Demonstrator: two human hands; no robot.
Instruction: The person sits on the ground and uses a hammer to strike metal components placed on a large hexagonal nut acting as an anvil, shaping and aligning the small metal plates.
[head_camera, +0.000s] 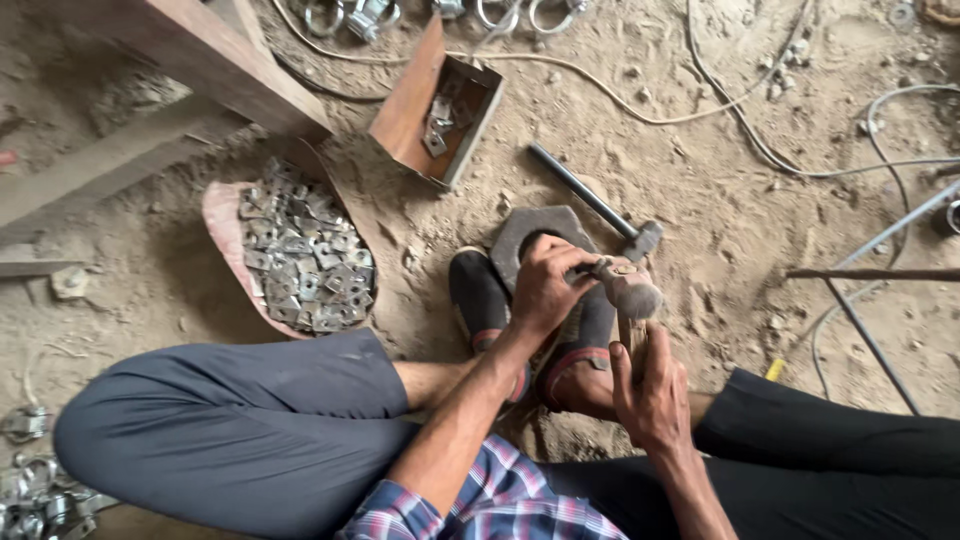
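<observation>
Head view: person sits on sandy ground. Left hand (540, 285) closed around small metal piece, holds it over hexagonal block (535, 232) between feet. Right hand (652, 385) grips hammer (632, 295), head just beside piece. Tray (225, 235) full of small plates (305, 260); box (405, 105) holds few. Judged: much of pile remains. Second hammer (595, 203) lies near.
</observation>
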